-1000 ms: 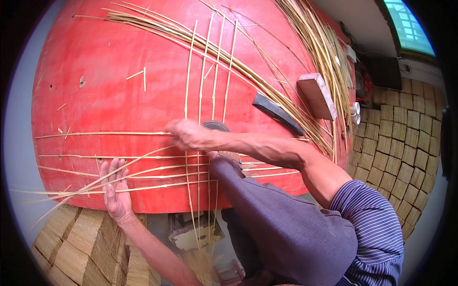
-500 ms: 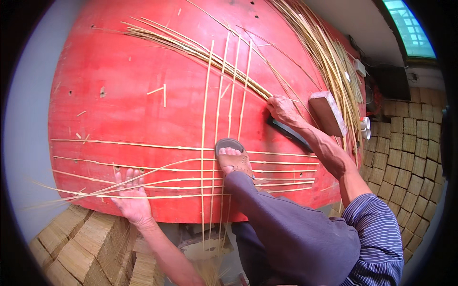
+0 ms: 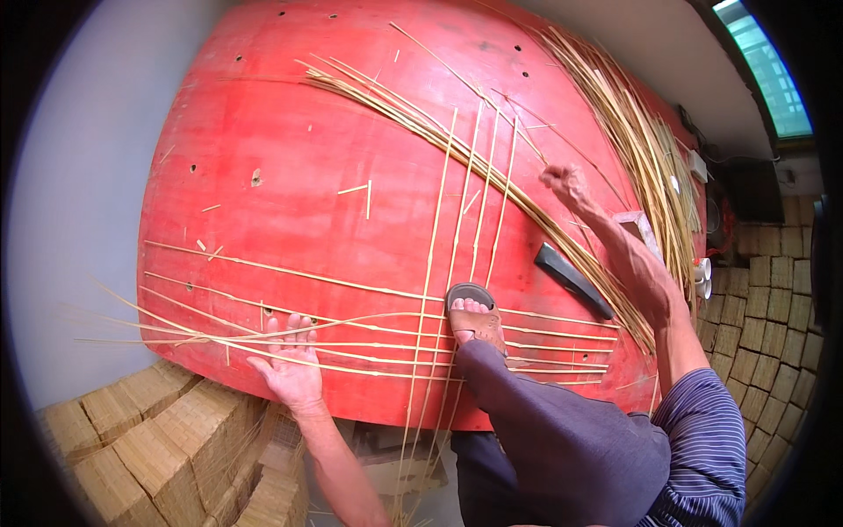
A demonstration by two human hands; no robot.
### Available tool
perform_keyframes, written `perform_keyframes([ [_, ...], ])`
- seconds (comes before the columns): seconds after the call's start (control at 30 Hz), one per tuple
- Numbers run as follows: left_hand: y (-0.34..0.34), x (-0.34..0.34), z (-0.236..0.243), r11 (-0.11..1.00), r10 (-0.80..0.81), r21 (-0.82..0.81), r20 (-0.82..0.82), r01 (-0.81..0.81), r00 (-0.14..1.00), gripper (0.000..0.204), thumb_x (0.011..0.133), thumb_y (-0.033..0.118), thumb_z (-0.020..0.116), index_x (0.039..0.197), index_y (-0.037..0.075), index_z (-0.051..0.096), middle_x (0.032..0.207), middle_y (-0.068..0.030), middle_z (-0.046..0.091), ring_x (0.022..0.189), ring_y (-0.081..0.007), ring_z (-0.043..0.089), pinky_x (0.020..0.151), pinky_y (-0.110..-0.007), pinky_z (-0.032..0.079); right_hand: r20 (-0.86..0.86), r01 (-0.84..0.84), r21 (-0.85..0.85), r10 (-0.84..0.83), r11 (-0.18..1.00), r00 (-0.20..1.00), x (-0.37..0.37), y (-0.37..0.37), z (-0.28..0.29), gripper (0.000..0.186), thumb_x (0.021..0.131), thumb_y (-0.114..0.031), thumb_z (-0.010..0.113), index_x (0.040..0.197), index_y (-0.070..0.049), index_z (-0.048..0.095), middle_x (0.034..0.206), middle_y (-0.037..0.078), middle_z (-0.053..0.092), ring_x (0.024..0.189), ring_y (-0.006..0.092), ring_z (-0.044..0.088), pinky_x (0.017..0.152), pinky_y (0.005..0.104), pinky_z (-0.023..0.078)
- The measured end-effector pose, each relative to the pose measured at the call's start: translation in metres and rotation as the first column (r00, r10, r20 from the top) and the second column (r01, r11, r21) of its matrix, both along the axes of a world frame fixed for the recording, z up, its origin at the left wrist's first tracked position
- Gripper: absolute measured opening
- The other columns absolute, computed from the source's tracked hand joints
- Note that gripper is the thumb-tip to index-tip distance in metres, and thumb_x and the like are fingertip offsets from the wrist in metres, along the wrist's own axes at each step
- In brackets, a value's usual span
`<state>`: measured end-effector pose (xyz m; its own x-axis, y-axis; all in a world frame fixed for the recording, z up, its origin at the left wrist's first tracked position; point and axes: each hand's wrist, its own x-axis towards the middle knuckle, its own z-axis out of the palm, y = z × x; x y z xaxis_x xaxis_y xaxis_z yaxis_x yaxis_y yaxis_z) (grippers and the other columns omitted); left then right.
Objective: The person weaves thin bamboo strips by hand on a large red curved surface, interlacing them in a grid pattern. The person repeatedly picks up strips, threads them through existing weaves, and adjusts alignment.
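Thin bamboo strips (image 3: 378, 344) lie lengthwise on a red board, crossed by several upright strips (image 3: 430, 255). My sandalled foot (image 3: 475, 314) presses on the crossing. At the left, my left hand (image 3: 294, 364) is palm up with its fingers spread, and loose strip ends cross over them. My right hand (image 3: 564, 182) is raised over the board with curled fingers, beyond a bundle of strips (image 3: 404, 119). Whether a thin strip is in those fingers cannot be made out. A dark, long, flat tool (image 3: 572, 279) lies beside the bundle, left of my right forearm.
The red board (image 3: 290, 193) has small holes and a few short strip scraps. A large heap of strips (image 3: 637, 132) runs along its right side. My right forearm partly hides a brownish block (image 3: 639, 230). Stacked woven-looking bundles (image 3: 167, 439) stand lower left, more at right. White cups (image 3: 702, 274) stand right.
My right hand has come off the strip bundle and moved away from me, uncovering more of the dark tool. My left hand stays open among the strips. The view has shifted.
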<state>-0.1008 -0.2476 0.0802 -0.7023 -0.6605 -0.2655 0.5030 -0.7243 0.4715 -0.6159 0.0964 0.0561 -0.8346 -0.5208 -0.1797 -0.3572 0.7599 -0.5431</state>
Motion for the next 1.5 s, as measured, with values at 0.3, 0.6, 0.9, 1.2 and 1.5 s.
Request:
perform_keyframes([
  [0.3,-0.005,0.014,-0.02,0.995,0.005,0.099,0.117,-0.016,0.993,0.057,0.102,0.049,0.044,0.13,0.001,0.057,0.115,-0.021,0.068,0.101,-0.0347,0.066,0.097,-0.048,0.051,0.102,-0.119,-0.389,0.171,0.913,0.98,0.037,-0.116,0.097,0.012,0.092,-0.01,0.061,0.089,-0.001,0.067,0.071,0.004,0.063,0.066,0.011,0.06,0.058,0.0299,0.05],
  [0.6,-0.012,-0.024,0.026,0.954,-0.268,-0.098,0.154,0.284,0.951,0.084,0.087,0.03,0.075,0.15,0.003,0.028,0.137,-0.0194,0.055,0.106,-0.0307,0.066,0.096,-0.042,0.054,-0.214,-0.625,-0.633,0.673,0.457,0.708,0.22,-0.198,0.062,0.019,0.076,0.005,0.064,0.093,-0.005,0.062,0.082,0.015,0.063,0.077,0.034,0.064,0.061,0.039,0.053],
  [0.9,-0.016,-0.035,0.034,0.88,-0.086,-0.446,0.195,0.166,0.977,0.035,0.093,0.015,0.067,0.125,0.004,0.059,0.113,-0.0119,0.067,0.105,-0.0258,0.064,0.088,-0.041,0.055,-0.026,-0.585,-0.612,0.727,0.531,0.686,0.258,-0.195,0.056,0.018,0.084,-0.01,0.065,0.077,-0.002,0.051,0.073,0.015,0.059,0.071,0.0392,0.061,0.058,0.0495,0.048],
  [1.2,-0.005,-0.012,0.007,0.866,0.149,-0.479,0.518,0.142,0.842,0.023,0.093,0.012,0.065,0.109,-0.004,0.063,0.103,-0.0165,0.068,0.095,-0.0241,0.067,0.091,-0.037,0.054,-0.043,-0.74,-0.248,0.756,0.625,0.653,0.208,-0.197,0.046,0.019,0.079,-0.017,0.068,0.073,-0.004,0.056,0.074,0.014,0.062,0.073,0.0389,0.063,0.058,0.05,0.048],
  [1.5,0.017,0.003,-0.008,0.826,0.289,-0.554,0.58,0.108,0.762,0.021,0.096,0.011,0.061,0.113,-0.001,0.06,0.102,-0.0146,0.068,0.097,-0.0236,0.067,0.089,-0.038,0.057,-0.168,-0.769,-0.022,0.756,0.639,0.633,0.221,-0.216,0.029,0.009,0.067,-0.015,0.064,0.064,-0.009,0.06,0.066,0.014,0.064,0.065,0.0329,0.068,0.051,0.0446,0.046],
])
